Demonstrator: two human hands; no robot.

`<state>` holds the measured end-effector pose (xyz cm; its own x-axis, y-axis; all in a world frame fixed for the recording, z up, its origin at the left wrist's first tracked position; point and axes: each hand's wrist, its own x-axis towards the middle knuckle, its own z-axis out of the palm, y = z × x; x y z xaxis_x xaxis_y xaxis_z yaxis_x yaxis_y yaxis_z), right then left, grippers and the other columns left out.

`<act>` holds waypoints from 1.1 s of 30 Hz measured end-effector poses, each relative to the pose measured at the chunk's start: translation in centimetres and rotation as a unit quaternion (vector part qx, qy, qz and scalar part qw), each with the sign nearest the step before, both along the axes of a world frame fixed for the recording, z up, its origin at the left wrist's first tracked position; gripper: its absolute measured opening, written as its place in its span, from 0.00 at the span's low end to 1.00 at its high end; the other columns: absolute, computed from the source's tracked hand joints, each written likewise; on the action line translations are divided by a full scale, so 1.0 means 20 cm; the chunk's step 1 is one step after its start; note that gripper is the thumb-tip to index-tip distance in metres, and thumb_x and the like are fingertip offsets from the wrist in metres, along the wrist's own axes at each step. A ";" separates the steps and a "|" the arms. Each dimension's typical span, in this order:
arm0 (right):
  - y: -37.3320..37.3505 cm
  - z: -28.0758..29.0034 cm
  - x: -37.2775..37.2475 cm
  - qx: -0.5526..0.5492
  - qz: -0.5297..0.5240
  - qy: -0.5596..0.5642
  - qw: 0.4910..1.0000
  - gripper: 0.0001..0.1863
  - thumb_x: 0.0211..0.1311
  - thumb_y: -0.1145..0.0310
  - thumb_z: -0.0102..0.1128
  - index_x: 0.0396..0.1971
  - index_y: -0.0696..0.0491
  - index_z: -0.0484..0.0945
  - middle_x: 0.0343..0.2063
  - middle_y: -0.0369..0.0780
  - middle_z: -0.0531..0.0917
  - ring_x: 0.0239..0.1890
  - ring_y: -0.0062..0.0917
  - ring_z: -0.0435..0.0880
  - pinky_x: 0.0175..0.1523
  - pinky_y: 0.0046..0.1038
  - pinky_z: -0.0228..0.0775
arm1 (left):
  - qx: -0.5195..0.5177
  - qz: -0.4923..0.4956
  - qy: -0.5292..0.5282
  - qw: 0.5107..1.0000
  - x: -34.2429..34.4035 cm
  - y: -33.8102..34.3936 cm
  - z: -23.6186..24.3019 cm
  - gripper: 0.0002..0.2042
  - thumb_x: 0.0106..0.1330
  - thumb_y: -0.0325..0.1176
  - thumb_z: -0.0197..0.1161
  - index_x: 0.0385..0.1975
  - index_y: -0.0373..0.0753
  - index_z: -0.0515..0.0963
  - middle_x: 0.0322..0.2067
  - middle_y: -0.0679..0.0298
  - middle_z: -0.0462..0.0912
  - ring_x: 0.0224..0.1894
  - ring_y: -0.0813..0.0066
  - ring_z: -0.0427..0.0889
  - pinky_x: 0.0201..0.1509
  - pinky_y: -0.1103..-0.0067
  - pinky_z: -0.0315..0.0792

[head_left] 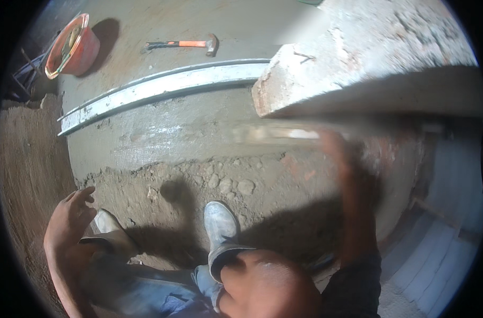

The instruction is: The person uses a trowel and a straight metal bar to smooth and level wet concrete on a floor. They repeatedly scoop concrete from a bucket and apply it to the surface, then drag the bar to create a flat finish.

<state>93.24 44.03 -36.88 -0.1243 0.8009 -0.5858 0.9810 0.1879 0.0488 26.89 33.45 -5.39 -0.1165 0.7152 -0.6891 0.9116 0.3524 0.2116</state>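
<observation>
My right hand (332,144) is closed around a trowel (270,133), which is smeared by motion so its exact shape is unclear. The tool lies low over the wet grey mortar (172,130), beneath the edge of a rough concrete block. At the left, my left hand (73,214) holds nothing; its fingers are loosely bent and apart, above the ground beside my boot. A long, pale metal straightedge (162,89) rests on the mortar beyond both hands.
A hammer (186,44) with an orange and black handle lies on the far mortar. An orange bucket (85,50) stands tipped at the far left. The concrete block (326,63) with a protruding nail overhangs the right side. Rough, stony ground (225,180) borders my boots (220,225).
</observation>
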 end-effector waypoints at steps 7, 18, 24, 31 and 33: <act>-0.06 -0.19 0.56 0.174 0.080 0.034 0.981 0.29 0.62 0.60 0.66 0.62 0.53 0.75 0.62 0.47 0.77 0.64 0.45 0.75 0.70 0.46 0.64 | 0.021 -0.018 -0.029 0.999 -0.02 -0.13 0.10 0.27 0.59 0.32 0.62 0.60 0.33 0.74 0.47 0.52 0.83 0.46 0.60 0.83 0.54 0.68 0.75; -0.01 0.05 -1.63 -0.029 0.133 0.271 0.953 0.19 0.75 0.68 0.42 0.54 0.59 0.79 0.55 0.54 0.81 0.57 0.43 0.81 0.64 0.44 0.71 | 0.010 0.034 -0.003 0.999 -0.09 -0.26 0.16 0.29 0.57 0.31 0.61 0.61 0.31 0.73 0.45 0.54 0.82 0.46 0.61 0.81 0.54 0.71 0.74; -0.07 -0.15 -1.63 0.170 0.203 0.255 0.930 0.12 0.67 0.70 0.50 0.43 0.55 0.81 0.45 0.47 0.86 0.48 0.40 0.86 0.52 0.45 0.76 | 0.045 -0.005 -0.039 0.998 -0.01 -0.13 0.00 0.27 0.60 0.29 0.62 0.61 0.32 0.73 0.45 0.56 0.83 0.46 0.62 0.83 0.53 0.69 0.75; -0.10 -0.11 -0.21 0.042 -0.078 0.071 0.993 0.20 0.68 0.60 0.56 0.56 0.54 0.78 0.52 0.50 0.82 0.55 0.46 0.81 0.61 0.44 0.71 | 0.014 0.007 -0.009 1.000 0.06 -0.11 0.15 0.27 0.59 0.32 0.65 0.61 0.33 0.74 0.46 0.53 0.83 0.48 0.57 0.83 0.53 0.68 0.76; -0.20 -0.11 0.15 0.105 0.029 0.065 0.992 0.25 0.67 0.57 0.60 0.57 0.57 0.75 0.59 0.51 0.78 0.60 0.49 0.77 0.63 0.47 0.69 | 0.016 0.038 -0.020 0.999 0.00 -0.19 0.17 0.27 0.58 0.32 0.65 0.60 0.34 0.74 0.46 0.52 0.83 0.49 0.57 0.83 0.54 0.68 0.76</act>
